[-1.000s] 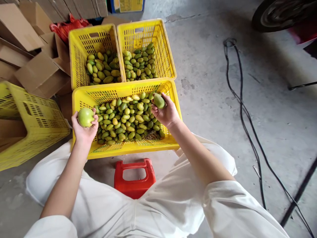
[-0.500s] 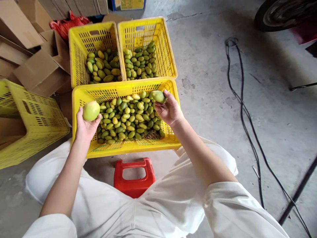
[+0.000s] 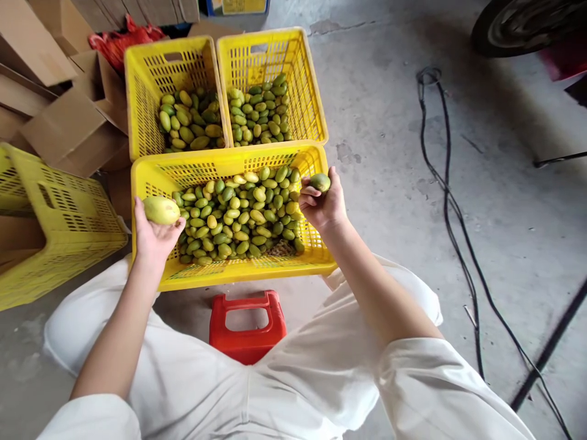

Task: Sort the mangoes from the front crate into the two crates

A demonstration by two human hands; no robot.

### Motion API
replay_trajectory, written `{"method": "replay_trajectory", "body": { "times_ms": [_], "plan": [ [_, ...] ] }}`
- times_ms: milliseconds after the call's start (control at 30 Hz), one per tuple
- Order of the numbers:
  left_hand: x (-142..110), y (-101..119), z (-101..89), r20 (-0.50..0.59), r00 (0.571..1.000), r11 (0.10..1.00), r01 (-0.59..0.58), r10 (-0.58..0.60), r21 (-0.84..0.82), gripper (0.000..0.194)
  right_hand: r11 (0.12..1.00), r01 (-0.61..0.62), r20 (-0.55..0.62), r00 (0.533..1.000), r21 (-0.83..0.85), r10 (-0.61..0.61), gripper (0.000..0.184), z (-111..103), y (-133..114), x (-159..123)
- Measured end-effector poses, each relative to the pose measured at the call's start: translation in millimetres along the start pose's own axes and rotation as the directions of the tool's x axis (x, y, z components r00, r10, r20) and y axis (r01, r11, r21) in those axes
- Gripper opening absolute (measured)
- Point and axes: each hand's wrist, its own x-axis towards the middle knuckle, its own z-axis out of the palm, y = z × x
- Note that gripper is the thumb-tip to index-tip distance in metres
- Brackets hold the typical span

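My left hand (image 3: 156, 241) holds a large oval yellow-green mango-like fruit (image 3: 161, 210) above the left side of the front yellow crate (image 3: 229, 278). Its thumb lies along one side, and the remaining fingers are partly hidden behind the fruit. At the crate's right side, my right hand (image 3: 324, 208) is closed round a smaller green mango-like fruit (image 3: 320, 182), which shows between thumb and fingers. Below and between the hands, many loose green and yellow fruits (image 3: 238, 214) cover most of the crate floor.
Two more yellow crates with fruit, a left one (image 3: 131, 104) and a right one (image 3: 316, 91), stand behind. Another yellow crate (image 3: 87, 226) and cardboard boxes (image 3: 68, 128) lie at left. A red stool (image 3: 247, 345) sits between my knees. Black cable (image 3: 447, 183) crosses the floor.
The left-hand fruit has turned from a rounded end view to its long side. My right hand has drawn right and toward me, turning its fruit within the fingers. Both fruits stay held.
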Motion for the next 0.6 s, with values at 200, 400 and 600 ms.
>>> {"method": "replay_trajectory", "body": {
  "times_ms": [200, 400, 600],
  "plan": [
    [-1.9, -1.2, 4.6, 0.067, 0.996, 0.998, 0.049, -0.052, 0.044, 0.037, 1.000, 0.017, -0.005, 1.000, 0.024, -0.017, 0.029, -9.6, -2.5, -1.2],
    [-12.7, 1.4, 7.0, 0.140, 0.987, 0.990, 0.062, -0.079, 0.124, 0.031, 0.996, 0.066, 0.063, 0.996, -0.062, -0.062, 0.039, -16.8, -1.8, -10.1],
    [-7.7, -1.9, 3.3, 0.196, 0.980, 0.989, -0.002, -0.027, 0.149, 0.017, 0.993, 0.092, 0.011, 0.996, -0.077, -0.091, 0.026, -10.8, 0.0, -14.9]
  ]
}}
